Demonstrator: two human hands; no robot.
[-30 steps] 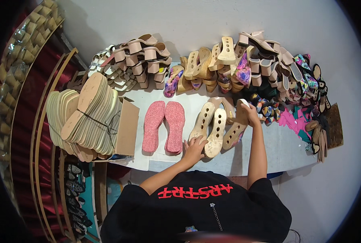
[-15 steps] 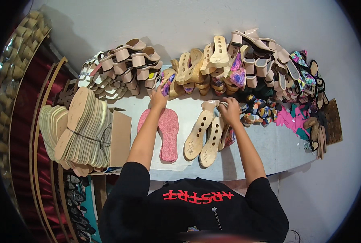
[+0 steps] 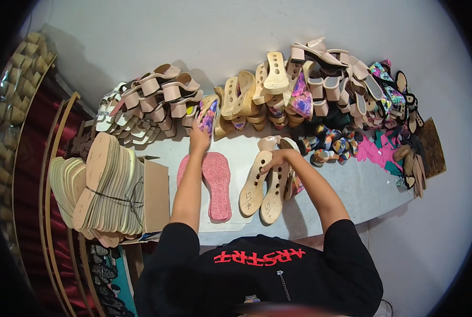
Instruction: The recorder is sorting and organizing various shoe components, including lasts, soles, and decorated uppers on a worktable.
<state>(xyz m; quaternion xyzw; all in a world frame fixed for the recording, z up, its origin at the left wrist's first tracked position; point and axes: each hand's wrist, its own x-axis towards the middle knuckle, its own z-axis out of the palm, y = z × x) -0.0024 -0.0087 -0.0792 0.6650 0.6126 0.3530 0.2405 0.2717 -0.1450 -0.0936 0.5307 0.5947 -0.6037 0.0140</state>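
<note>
My left hand (image 3: 198,136) is closed on the lower end of a wedge sandal (image 3: 208,113) with a purple and blue floral covering, at the left end of the wedge row. My right hand (image 3: 279,157) reaches over a pair of pale wedge sandals lying on the table. Its fingers are bent around the upper part of the left sandal (image 3: 253,193), near the row of round holes; part of the grip is hidden. The right sandal (image 3: 272,199) lies close alongside, partly under that hand. Pink speckled insoles (image 3: 218,193) lie beside my left forearm.
Heeled beige sandals (image 3: 164,87) and pale wedges (image 3: 230,98) are piled along the wall. A tied stack of insoles (image 3: 106,185) stands by a cardboard box (image 3: 156,190) at left. Colourful straps (image 3: 333,145) and pink cloth (image 3: 373,150) lie to the right on the table (image 3: 341,195).
My right hand has moved from the toe end of the sandal pair down and left onto the soles. My left hand stays at the floral wedge; the whole view has shifted slightly.
</note>
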